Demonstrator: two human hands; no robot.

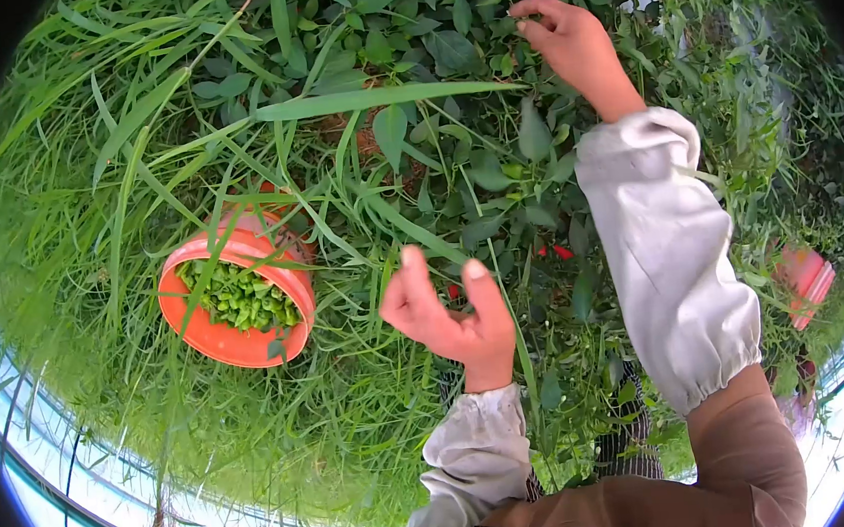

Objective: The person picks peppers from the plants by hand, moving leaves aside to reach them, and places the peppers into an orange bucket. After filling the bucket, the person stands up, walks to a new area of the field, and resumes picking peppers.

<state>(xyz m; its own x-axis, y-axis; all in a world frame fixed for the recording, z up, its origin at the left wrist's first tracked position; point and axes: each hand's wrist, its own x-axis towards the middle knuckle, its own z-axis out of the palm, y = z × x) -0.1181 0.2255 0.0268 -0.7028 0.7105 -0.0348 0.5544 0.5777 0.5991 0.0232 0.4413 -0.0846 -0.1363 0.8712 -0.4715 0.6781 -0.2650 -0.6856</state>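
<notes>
My left hand (452, 321) is raised over the grass and leaves, with thumb and forefinger spread and nothing visible between them. Farther out at the upper right, my right hand (574, 49) reaches into the leafy green plants (454, 50). Its thumb and fingertips are pinched together at a small stem or bud, too small to make out. Left of my left hand, an orange bucket (175, 310) lies tilted in the grass, holding many small green peppers (244, 299). A few red peppers (562, 251) show low among the leaves between my arms.
Long grass blades (377, 98) cross the space in front of my hands. At the right stands a reddish container (805, 280), with part of another person (803, 376) near it. A curved frame with pale sheeting (82, 504) runs along the lower left.
</notes>
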